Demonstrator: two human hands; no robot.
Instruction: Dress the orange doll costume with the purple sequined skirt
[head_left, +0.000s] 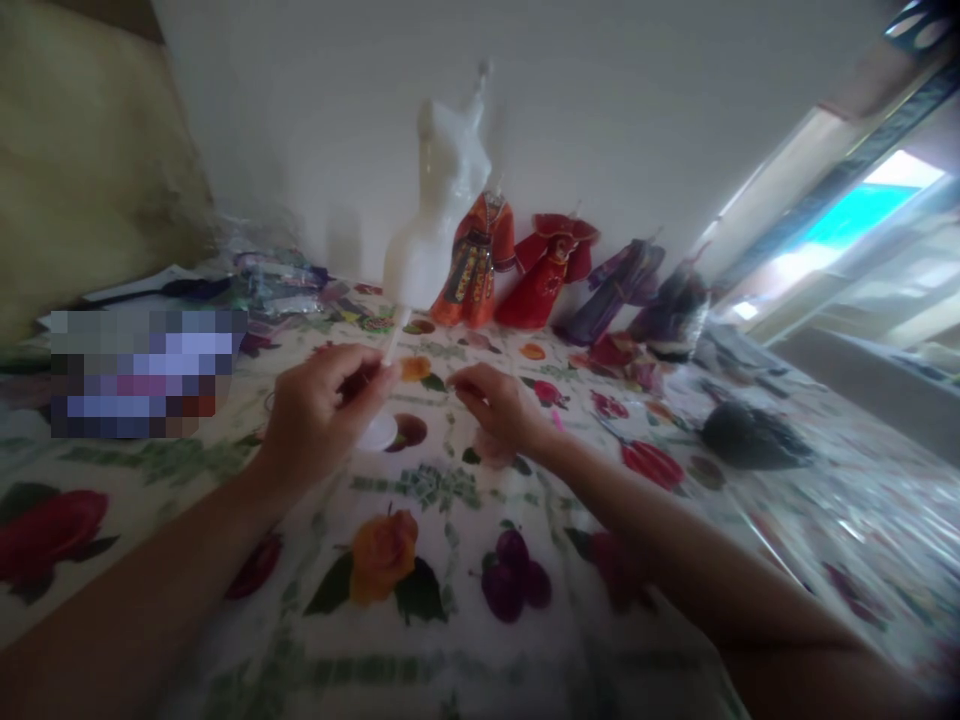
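A small white dress form (431,215) stands upright on a thin white rod with a round white base (377,432) on the tablecloth. My left hand (326,405) is closed around the rod just under the torso. To the right of the rod, apart from it, is my right hand (502,405). Its fingers are curled and pressed together over the cloth; whatever they may pinch is too small or blurred to make out. Behind the form, an orange miniature robe (480,260) and a red miniature dress (551,270) stand against the wall.
Two dark purple miniature dresses (619,290) stand farther right. A black bundle (750,437) lies on the flowered tablecloth (450,660) at right. Clear plastic packets (274,280) are piled at back left, near a blurred-out item (142,375). The right side is smeared.
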